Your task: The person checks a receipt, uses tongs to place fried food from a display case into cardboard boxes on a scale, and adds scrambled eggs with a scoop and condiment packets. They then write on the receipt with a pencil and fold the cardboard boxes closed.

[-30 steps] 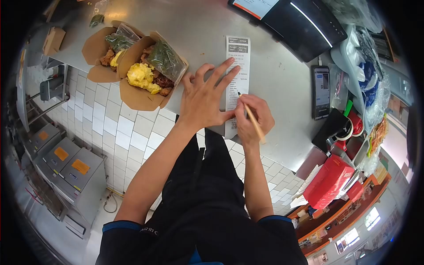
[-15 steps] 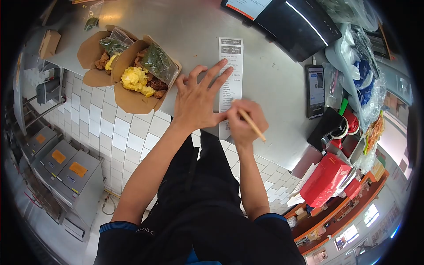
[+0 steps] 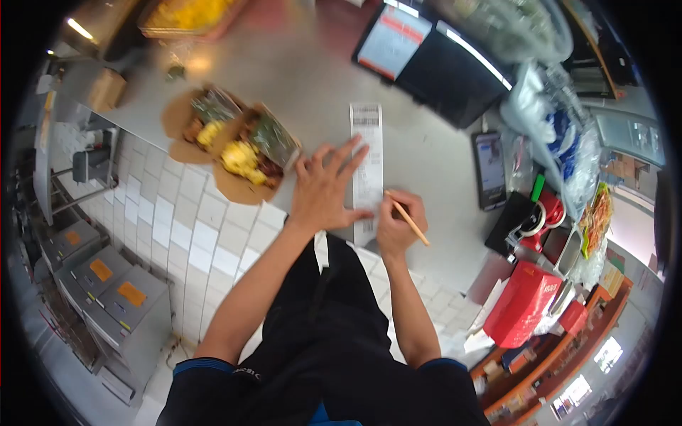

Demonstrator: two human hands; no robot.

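Observation:
A long printed receipt (image 3: 367, 170) lies lengthwise on the steel counter, its lower end near my body. My left hand (image 3: 325, 186) is spread over its left edge, fingertips and thumb resting on the paper. In my right hand (image 3: 400, 221) a light wooden pencil or pen (image 3: 412, 222) is pinched, its tip just at the receipt's right edge. Whether the tip touches the paper I cannot tell. Left of my left hand stand two open cardboard food boxes, the nearer box (image 3: 234, 192) and the farther box (image 3: 186, 150), both with yellow egg-like food and a bagged green item.
A black device with a screen (image 3: 394, 42) stands at the back. A phone (image 3: 490, 170) lies to the right, beside plastic bags (image 3: 565, 135) and a red box (image 3: 522, 305). A tray of yellow food (image 3: 188, 15) is at the far left; a small brown carton (image 3: 108, 89) sits nearby.
The view has tilted upward, bringing the yellow food tray into sight. The pencil tip has shifted from the printed lines to the receipt's right edge. My left hand stays on the paper.

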